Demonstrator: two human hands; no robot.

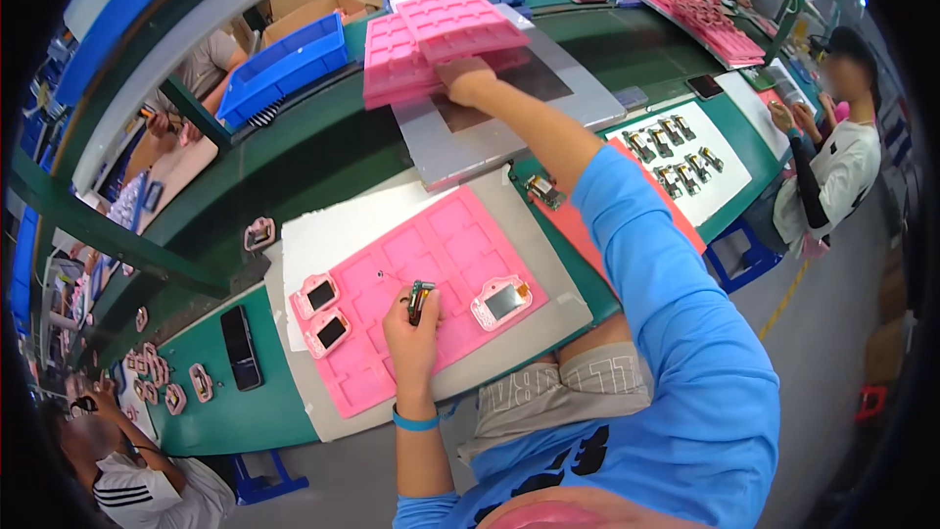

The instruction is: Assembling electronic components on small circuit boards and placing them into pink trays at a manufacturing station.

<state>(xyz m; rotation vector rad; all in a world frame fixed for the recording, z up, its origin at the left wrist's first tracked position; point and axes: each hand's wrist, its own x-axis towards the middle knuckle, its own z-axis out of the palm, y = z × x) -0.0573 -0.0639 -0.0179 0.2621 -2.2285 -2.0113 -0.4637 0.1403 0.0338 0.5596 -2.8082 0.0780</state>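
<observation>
My left hand (412, 333) is closed around a small green circuit board (421, 302), held over a pink moulded tray (377, 333). A thin wire seems to lead from the board to a small dark round part. Two pink-framed screen units (328, 335) lie at the tray's left side, and another screen unit (504, 303) lies at its right. My right arm stretches far forward. My right hand (470, 83) grips the near edge of an upper pink tray (465, 27), which sits askew over a stack of pink trays (392, 64); its fingertips are hidden.
A grey board (431, 152) lies under the stack. Several circuit boards rest on a white sheet (734, 162) at right; one board (544, 192) lies nearer. A blue bin (284, 73) and a green frame post (108, 225) stand left. A phone (241, 348) lies left. Co-workers sit around.
</observation>
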